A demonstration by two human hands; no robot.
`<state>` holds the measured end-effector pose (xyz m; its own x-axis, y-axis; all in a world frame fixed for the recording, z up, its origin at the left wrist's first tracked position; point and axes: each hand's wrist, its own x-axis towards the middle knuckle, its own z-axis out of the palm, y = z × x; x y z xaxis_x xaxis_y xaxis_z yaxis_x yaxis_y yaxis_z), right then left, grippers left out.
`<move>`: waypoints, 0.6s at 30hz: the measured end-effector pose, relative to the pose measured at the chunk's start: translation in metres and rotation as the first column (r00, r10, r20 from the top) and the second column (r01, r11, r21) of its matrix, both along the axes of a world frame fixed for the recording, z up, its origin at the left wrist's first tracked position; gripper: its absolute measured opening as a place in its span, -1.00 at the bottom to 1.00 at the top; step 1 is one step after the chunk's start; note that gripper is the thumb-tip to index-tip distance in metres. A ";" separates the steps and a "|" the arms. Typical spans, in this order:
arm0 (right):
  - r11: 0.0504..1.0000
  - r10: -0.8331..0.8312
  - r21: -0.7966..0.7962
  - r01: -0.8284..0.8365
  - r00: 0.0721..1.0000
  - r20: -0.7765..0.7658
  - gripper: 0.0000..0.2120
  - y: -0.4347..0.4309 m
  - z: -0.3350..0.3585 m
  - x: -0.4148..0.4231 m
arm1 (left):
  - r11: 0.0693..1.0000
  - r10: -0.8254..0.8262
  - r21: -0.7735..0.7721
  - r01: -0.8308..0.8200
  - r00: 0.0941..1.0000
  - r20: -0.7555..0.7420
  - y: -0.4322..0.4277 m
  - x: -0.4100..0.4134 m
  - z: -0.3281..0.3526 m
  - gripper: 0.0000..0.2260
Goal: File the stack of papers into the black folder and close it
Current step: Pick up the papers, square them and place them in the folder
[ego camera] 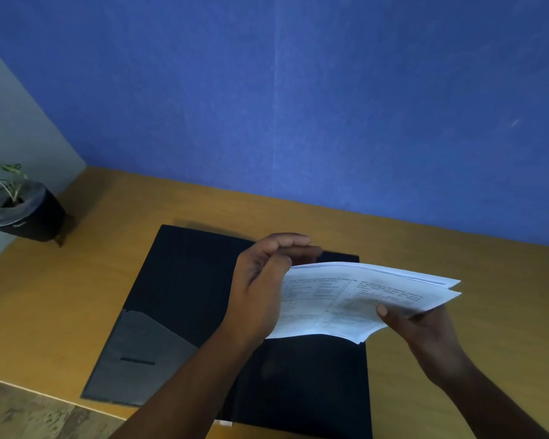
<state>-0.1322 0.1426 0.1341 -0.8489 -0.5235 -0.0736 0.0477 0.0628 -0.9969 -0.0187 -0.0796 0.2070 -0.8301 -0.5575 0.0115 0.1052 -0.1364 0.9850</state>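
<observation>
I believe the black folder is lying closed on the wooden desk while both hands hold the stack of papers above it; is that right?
Not quite: the head view shows the black folder lying open, its grey inner pocket exposed. The rest holds: left hand and right hand hold the stack of papers above it on the wooden desk.

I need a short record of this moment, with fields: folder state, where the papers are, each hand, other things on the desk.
folder: black folder lies open on the wooden desk, grey inner pocket at its left
papers: stack of papers held above the folder's right half, not yet filed
left hand: left hand at the stack's left edge
right hand: right hand grips the stack, thumb on top
other: potted plant at far left
</observation>
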 end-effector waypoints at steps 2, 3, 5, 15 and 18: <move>0.999 -0.015 0.039 0.015 1.000 0.004 -0.51 0.000 -0.002 0.001 | 1.000 -0.008 -0.016 0.008 1.000 -0.005 0.000 -0.001 -0.002 -0.67; 0.998 -0.020 0.065 0.020 1.000 0.007 -0.53 0.000 -0.003 0.001 | 1.000 -0.008 -0.029 0.008 1.000 -0.010 0.000 -0.001 -0.003 -0.68; 0.995 -0.016 0.098 0.014 1.000 0.018 -0.67 -0.001 -0.005 0.000 | 0.999 -0.005 -0.053 0.004 1.000 -0.020 0.000 -0.001 -0.006 -0.72; 0.976 -0.003 0.219 -0.010 0.998 0.059 -0.64 -0.003 -0.020 -0.002 | 0.990 -0.068 -0.126 0.067 0.998 -0.001 -0.010 -0.003 -0.022 -0.77; 0.965 0.008 0.260 -0.029 0.997 0.082 -0.61 -0.004 -0.026 0.000 | 0.993 -0.119 -0.012 0.121 0.984 0.135 -0.009 0.001 -0.040 -0.80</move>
<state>-0.1322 0.1387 0.1078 -0.8250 -0.4928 -0.2766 0.1227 0.3216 -0.9389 -0.0175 -0.0882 0.1667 -0.8859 -0.4543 -0.0939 -0.0433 -0.1205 0.9918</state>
